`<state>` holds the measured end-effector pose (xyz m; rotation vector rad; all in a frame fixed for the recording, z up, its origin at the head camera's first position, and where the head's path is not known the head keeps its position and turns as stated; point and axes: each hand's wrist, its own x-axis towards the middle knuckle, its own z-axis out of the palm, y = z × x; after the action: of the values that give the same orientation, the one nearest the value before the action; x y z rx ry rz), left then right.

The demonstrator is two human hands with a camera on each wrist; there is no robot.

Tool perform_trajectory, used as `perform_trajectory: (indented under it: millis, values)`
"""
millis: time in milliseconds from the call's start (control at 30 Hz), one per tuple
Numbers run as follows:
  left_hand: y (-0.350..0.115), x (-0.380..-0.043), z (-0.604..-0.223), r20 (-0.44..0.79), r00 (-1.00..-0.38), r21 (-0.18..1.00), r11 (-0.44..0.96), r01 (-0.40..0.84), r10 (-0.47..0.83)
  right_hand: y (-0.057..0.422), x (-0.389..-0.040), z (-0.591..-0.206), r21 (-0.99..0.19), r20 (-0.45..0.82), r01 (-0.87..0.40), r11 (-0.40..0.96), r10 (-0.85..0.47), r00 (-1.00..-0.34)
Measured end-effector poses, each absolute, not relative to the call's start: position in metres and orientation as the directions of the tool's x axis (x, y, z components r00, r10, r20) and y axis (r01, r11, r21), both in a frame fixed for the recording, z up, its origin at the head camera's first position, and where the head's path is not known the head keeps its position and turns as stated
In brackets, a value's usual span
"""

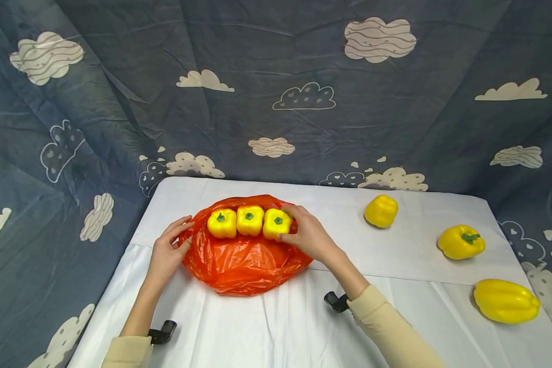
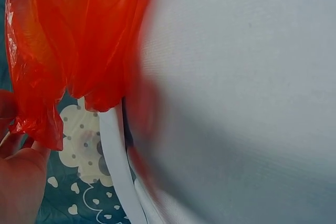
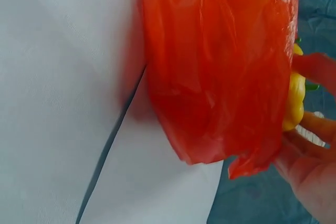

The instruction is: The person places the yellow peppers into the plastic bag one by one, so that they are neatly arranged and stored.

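Fingers of the right hand [image 1: 310, 233] grip a pepper [image 1: 274, 224] at the bag's mouth; those of the left hand [image 1: 166, 250] pinch the bag [image 1: 248, 258] (red, crinkled), two other peppers [image 1: 250, 224] between them.

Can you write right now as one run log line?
left hand: holds red plastic bag; right hand: grips rightmost bagged yellow bell pepper; in bag: two more peppers; on table: other peppers

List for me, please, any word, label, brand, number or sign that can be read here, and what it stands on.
None can be read: no lettering shows on the red bag, yellow peppers or white tabletop.
The dark backdrop bears only pictures, such as clouds and hearts.
The black wrist devices are too small to judge.
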<state>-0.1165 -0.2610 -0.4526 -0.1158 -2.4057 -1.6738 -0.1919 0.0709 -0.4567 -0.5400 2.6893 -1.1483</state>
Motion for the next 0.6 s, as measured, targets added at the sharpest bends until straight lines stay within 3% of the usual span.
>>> perform_trajectory:
  millis: [600]
  values:
    - [-0.261,-0.116,-0.452,0.202,-0.978,0.916,0.363,0.171,-0.049,0.056,-0.194,-0.459,-0.7,-0.016,-0.223,0.679,-0.326,-0.945]
